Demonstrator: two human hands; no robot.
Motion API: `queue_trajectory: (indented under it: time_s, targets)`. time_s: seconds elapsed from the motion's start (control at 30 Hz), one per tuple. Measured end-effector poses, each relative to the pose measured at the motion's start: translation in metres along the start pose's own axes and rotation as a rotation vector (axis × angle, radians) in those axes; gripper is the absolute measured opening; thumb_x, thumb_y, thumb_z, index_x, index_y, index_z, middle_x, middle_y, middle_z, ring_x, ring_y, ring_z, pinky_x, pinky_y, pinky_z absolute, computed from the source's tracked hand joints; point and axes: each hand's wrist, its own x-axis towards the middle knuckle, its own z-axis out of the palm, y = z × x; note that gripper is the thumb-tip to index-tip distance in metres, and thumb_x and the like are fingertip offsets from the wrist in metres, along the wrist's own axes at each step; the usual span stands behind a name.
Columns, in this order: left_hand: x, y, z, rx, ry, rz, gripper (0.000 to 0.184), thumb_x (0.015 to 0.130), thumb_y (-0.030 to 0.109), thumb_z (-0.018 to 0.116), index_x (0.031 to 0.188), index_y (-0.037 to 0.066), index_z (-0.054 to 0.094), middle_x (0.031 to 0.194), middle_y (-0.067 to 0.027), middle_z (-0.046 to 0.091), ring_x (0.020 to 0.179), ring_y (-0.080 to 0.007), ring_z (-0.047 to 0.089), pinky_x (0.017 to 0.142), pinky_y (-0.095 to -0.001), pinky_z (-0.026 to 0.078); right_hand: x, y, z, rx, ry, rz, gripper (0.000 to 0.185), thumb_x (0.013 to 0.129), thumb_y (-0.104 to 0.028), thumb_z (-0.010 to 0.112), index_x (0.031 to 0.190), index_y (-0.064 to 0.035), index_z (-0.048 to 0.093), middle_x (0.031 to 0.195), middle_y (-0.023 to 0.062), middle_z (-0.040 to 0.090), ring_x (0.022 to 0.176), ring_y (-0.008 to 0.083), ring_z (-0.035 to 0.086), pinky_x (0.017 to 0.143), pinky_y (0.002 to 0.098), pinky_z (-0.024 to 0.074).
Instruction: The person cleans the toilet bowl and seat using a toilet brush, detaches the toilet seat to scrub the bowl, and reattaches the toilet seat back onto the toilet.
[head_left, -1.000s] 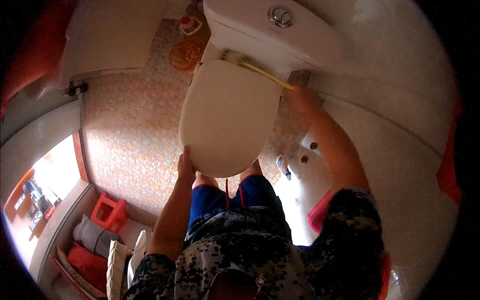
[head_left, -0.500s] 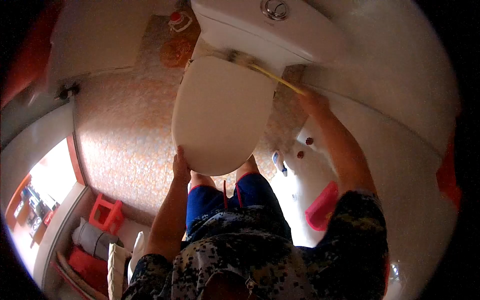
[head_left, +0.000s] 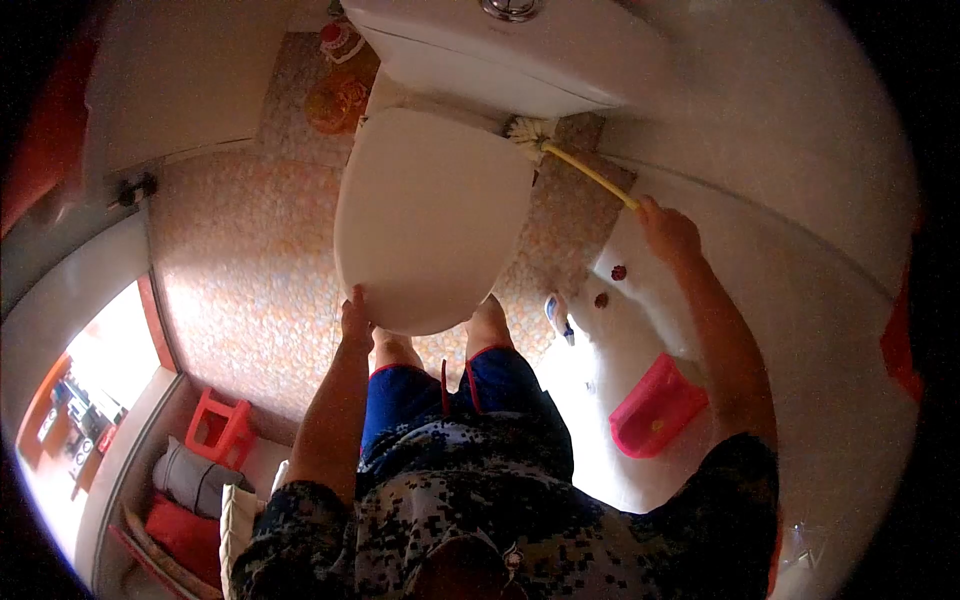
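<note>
My right hand (head_left: 669, 229) is wrapped round the end of the yellow handle of a toilet brush (head_left: 590, 173). The brush's pale bristle head lies at the back right corner of the closed toilet lid (head_left: 435, 215), beside the base of the white tank (head_left: 490, 60). At the front left edge of the lid, my left hand (head_left: 356, 318) touches the rim with a finger resting on it. The rest of its fingers are partly hidden below the edge.
Behind the lid's left side stand a red-capped bottle (head_left: 340, 42) and an orange item (head_left: 335, 102). A pink basin (head_left: 658, 407) and a white-blue bottle (head_left: 558, 315) are at the right. A red stool (head_left: 218, 430) sits lower left, near a doorway.
My right hand has moved right and slightly down, drawing the brush head along the back of the lid to its right corner. The view has shifted, and more of the pink basin shows.
</note>
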Motion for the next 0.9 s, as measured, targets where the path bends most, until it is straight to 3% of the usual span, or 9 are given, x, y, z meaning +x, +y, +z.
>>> queue_trajectory:
  time_s: [0.1,0.2,0.27,0.33,0.4,0.47,0.57,0.7,0.9]
  targets:
    - [-0.014,0.033,0.015,-0.118,0.030,-0.214,0.048,0.086,0.036,0.048,0.125,0.008,0.042,0.114,-0.0122,0.052,0.106,-0.0268,0.047,0.084,-0.0355,0.044,0.001,-0.006,0.008,0.025,0.066,-0.056,0.033,0.090,-0.029,0.041,0.113,-0.0079,0.048,0.082,0.0173,0.061,0.070,0.0307,0.060,0.061,0.0427,0.0468]
    - [0.159,-0.100,-0.012,0.456,-0.034,0.194,0.064,0.078,0.048,0.055,0.124,0.007,0.038,0.116,-0.0160,0.048,0.109,-0.0287,0.046,0.091,-0.0395,0.039,-0.022,-0.011,0.007,0.334,0.024,-0.086,0.032,0.088,-0.020,0.045,0.117,-0.0076,0.044,0.081,0.0173,0.060,0.069,0.0302,0.060,0.060,0.0411,0.0474]
    - [0.096,-0.035,0.028,0.207,-0.406,0.230,0.041,0.084,0.029,0.051,0.116,0.004,0.050,0.116,-0.0145,0.052,0.107,-0.0223,0.048,0.086,-0.0376,0.041,-0.039,-0.017,0.009,0.731,-0.125,-0.051,0.033,0.085,-0.014,0.047,0.118,-0.0074,0.041,0.082,0.0202,0.059,0.071,0.0315,0.060,0.062,0.0403,0.0480]
    - [-0.060,0.075,0.130,0.069,-0.701,0.002,0.048,0.085,0.039,0.048,0.121,0.008,0.043,0.115,-0.0139,0.052,0.107,-0.0255,0.048,0.087,-0.0422,0.039,-0.062,-0.070,0.008,1.399,-0.389,0.157,0.036,0.083,-0.010,0.048,0.118,-0.0048,0.039,0.085,0.0210,0.058,0.070,0.0316,0.060,0.061,0.0384,0.0480]
    - [-0.145,0.129,0.187,-0.036,-0.819,-0.127,0.056,0.086,0.049,0.044,0.127,0.012,0.036,0.114,-0.0133,0.052,0.106,-0.0288,0.049,0.089,-0.0467,0.036,-0.046,-0.109,0.073,1.231,0.021,-0.254,0.037,0.084,-0.018,0.049,0.116,-0.0027,0.041,0.089,0.0202,0.057,0.075,0.0327,0.059,0.065,0.0412,0.0468]
    - [-0.169,0.145,0.205,-0.264,-0.692,-0.119,0.053,0.086,0.047,0.046,0.126,0.013,0.038,0.106,-0.0121,0.055,0.091,-0.0234,0.055,0.071,-0.0372,0.046,-0.009,-0.166,0.096,1.209,0.047,-0.054,0.035,0.084,-0.025,0.049,0.110,-0.0010,0.045,0.092,0.0202,0.056,0.083,0.0325,0.058,0.072,0.0444,0.0449]
    - [-0.152,0.161,0.169,0.272,-0.647,0.028,0.051,0.086,0.043,0.049,0.124,0.009,0.041,0.086,-0.0092,0.056,0.064,-0.0155,0.053,0.051,-0.0280,0.044,0.025,-0.185,0.090,1.304,-0.007,0.110,0.030,0.087,-0.026,0.045,0.097,0.0017,0.049,0.087,0.0162,0.057,0.080,0.0271,0.056,0.067,0.0399,0.0437]
    - [-0.167,0.183,0.143,0.164,-0.772,-0.053,0.043,0.090,0.036,0.045,0.122,0.008,0.045,0.064,-0.0012,0.045,0.046,-0.0095,0.038,0.041,-0.0245,0.034,0.074,-0.205,0.061,2.358,-0.153,0.420,0.026,0.090,-0.026,0.040,0.084,-0.0023,0.048,0.071,0.0073,0.051,0.055,0.0177,0.048,0.047,0.0305,0.0389]
    - [-0.121,0.226,0.143,-0.186,-1.053,-0.347,0.034,0.091,0.029,0.041,0.118,0.007,0.042,0.062,-0.0003,0.043,0.041,-0.0066,0.036,0.035,-0.0187,0.033,0.122,-0.198,0.050,2.429,-0.010,0.816,0.029,0.092,-0.028,0.040,0.075,-0.0052,0.044,0.059,0.0011,0.030,0.045,0.0119,0.028,0.041,0.0247,0.0289]
